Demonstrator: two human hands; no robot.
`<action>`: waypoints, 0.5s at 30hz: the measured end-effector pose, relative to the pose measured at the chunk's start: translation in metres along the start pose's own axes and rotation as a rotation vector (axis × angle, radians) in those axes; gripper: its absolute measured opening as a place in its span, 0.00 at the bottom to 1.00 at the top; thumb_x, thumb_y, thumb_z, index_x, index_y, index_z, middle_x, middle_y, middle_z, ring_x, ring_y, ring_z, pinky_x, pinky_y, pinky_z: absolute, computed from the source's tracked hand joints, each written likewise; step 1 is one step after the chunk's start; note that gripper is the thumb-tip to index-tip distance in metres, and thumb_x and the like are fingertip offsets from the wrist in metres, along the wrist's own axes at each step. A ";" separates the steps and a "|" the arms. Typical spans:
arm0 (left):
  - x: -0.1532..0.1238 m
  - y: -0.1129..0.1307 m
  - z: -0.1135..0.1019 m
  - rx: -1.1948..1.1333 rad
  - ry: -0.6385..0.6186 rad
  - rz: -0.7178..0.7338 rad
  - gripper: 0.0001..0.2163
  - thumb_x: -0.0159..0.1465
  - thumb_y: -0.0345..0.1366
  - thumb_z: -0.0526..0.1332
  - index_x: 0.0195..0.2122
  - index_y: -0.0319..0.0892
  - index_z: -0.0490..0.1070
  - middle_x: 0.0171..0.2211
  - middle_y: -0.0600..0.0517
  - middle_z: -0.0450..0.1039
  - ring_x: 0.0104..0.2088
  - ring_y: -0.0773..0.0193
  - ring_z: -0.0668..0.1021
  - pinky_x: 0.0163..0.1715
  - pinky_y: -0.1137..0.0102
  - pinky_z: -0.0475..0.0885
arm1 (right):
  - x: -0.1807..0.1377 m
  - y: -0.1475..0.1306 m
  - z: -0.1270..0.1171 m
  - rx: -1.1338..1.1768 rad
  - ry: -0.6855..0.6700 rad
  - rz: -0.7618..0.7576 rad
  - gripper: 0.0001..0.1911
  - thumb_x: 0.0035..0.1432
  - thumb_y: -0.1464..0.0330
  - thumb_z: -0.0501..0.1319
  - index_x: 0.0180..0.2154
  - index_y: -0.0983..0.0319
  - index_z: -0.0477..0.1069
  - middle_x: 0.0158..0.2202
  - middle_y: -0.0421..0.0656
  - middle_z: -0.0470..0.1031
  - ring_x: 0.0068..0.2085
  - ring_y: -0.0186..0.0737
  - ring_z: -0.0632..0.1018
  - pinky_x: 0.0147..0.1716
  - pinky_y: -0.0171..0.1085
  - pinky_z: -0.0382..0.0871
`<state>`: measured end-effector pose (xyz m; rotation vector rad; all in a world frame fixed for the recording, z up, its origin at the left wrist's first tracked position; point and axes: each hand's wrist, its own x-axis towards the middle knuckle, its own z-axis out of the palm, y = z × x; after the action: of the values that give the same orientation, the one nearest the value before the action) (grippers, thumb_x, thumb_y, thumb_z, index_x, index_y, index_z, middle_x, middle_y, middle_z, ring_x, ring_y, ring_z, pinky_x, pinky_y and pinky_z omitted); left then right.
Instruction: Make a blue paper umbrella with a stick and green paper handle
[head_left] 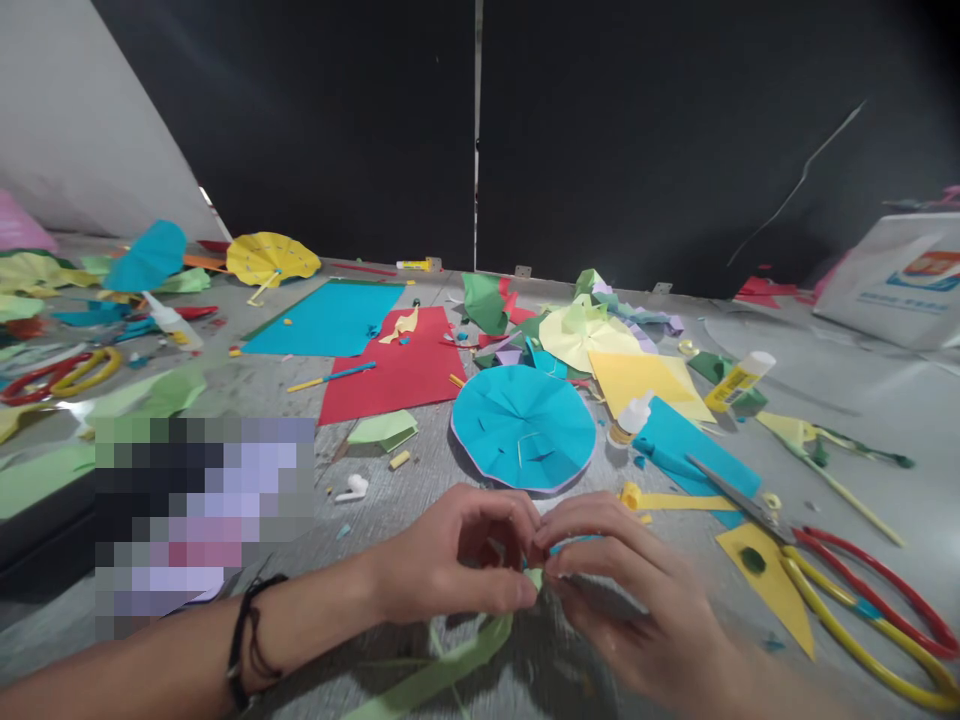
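My left hand [457, 560] and my right hand [622, 590] meet low in the middle, fingertips pinched together on a small paper piece [534, 578] with light green and blue showing. A light green paper strip [450, 665] trails down from that pinch toward me. A black cord bracelet sits on my left wrist. Just beyond my fingers lies a round blue folded paper disc [523, 425].
Red-and-yellow scissors [847, 590] lie at right on a yellow scrap. Glue bottles [739, 380] [628, 418], red paper [397, 370], blue paper [326, 320], yellow paper [645, 380], paper umbrellas and scraps cover the grey table. A white earbud [352, 490] lies left of my hands.
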<state>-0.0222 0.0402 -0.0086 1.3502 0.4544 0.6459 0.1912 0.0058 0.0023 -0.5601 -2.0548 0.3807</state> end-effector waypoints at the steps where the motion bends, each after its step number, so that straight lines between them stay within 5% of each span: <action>1: 0.000 0.000 0.000 0.002 -0.001 0.000 0.16 0.59 0.46 0.74 0.32 0.39 0.73 0.37 0.51 0.70 0.31 0.69 0.69 0.29 0.73 0.63 | 0.000 0.000 0.000 -0.006 -0.003 -0.003 0.15 0.60 0.85 0.62 0.44 0.63 0.73 0.42 0.47 0.80 0.45 0.40 0.81 0.46 0.39 0.79; 15: 0.001 0.000 -0.002 -0.011 -0.011 -0.008 0.13 0.59 0.41 0.74 0.33 0.38 0.74 0.38 0.49 0.71 0.31 0.68 0.70 0.29 0.72 0.63 | -0.003 0.000 0.001 0.015 0.014 0.021 0.14 0.59 0.85 0.63 0.42 0.63 0.72 0.41 0.47 0.80 0.44 0.40 0.82 0.44 0.39 0.80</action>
<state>-0.0223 0.0425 -0.0085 1.3409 0.4465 0.6332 0.1920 0.0037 -0.0002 -0.5740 -2.0331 0.4026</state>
